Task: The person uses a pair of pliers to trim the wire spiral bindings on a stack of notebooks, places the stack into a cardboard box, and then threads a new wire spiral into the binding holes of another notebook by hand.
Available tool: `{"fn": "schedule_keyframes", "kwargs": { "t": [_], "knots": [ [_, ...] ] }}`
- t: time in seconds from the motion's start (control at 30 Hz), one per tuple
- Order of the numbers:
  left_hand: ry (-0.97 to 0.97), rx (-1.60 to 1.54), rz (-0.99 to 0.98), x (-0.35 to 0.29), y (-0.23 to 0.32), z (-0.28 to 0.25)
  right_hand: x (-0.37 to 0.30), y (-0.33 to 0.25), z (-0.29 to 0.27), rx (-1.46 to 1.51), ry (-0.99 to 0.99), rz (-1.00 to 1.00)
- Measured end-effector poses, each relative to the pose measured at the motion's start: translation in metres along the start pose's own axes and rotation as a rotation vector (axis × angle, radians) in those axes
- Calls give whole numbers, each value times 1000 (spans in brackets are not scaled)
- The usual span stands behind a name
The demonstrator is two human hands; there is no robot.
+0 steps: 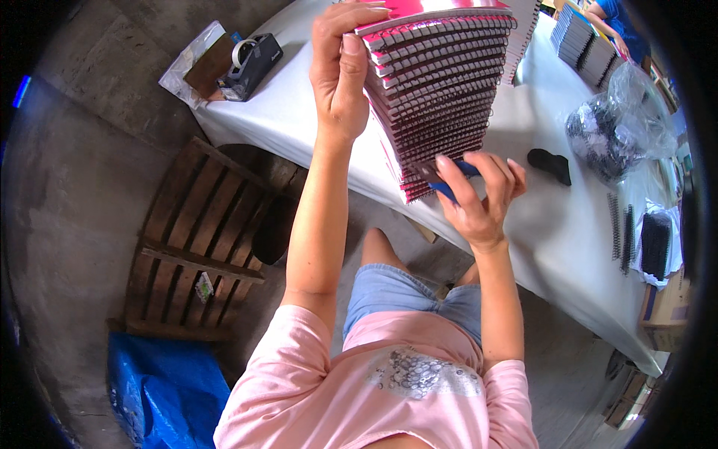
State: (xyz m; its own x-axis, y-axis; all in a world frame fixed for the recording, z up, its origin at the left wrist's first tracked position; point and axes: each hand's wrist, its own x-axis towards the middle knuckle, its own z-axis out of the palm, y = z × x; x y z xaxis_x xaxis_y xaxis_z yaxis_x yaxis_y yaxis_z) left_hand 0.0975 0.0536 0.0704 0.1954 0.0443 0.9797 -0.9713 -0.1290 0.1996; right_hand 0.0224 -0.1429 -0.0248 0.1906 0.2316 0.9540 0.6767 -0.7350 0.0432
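A tall stack of spiral notebooks (449, 75) with pink covers stands on the table's near edge, its black wire bindings facing me. My left hand (344, 71) grips the stack's upper left corner, fingers bent over the top cover and thumb along the side. Near the bottom of the stack, my right hand (482, 194) holds blue-handled pliers (449, 183). Their dark jaws are at the end of the lower bindings; whether they close on a wire is too small to tell.
The white-covered table (553, 232) also bears a tape dispenser (254, 67), a dark cloth-like item (550, 165), clear plastic bags with black coils (598, 135), loose coils (627, 239) and more notebooks (587, 49). Another person (624, 26) is at far right. A wooden slatted bench (198, 239) stands left.
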Motion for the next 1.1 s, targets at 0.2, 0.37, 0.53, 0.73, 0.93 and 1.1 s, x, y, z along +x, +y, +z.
{"fn": "schedule_keyframes", "kwargs": {
  "t": [0.2,0.37,0.53,0.73,0.93,1.1],
  "knots": [
    [-23,176,-53,2,13,-1,3,3,4,121,-13,141],
    [-12,147,-64,-1,10,1,20,1,24,330,154,370],
    [-37,22,6,0,5,3,27,7,38,380,182,450],
    [-6,6,2,-1,5,5,27,10,46,428,243,411],
    [20,-6,3,-2,3,6,31,9,45,415,278,390],
    [-19,142,-29,0,15,8,42,13,43,445,466,329]
  ]
}}
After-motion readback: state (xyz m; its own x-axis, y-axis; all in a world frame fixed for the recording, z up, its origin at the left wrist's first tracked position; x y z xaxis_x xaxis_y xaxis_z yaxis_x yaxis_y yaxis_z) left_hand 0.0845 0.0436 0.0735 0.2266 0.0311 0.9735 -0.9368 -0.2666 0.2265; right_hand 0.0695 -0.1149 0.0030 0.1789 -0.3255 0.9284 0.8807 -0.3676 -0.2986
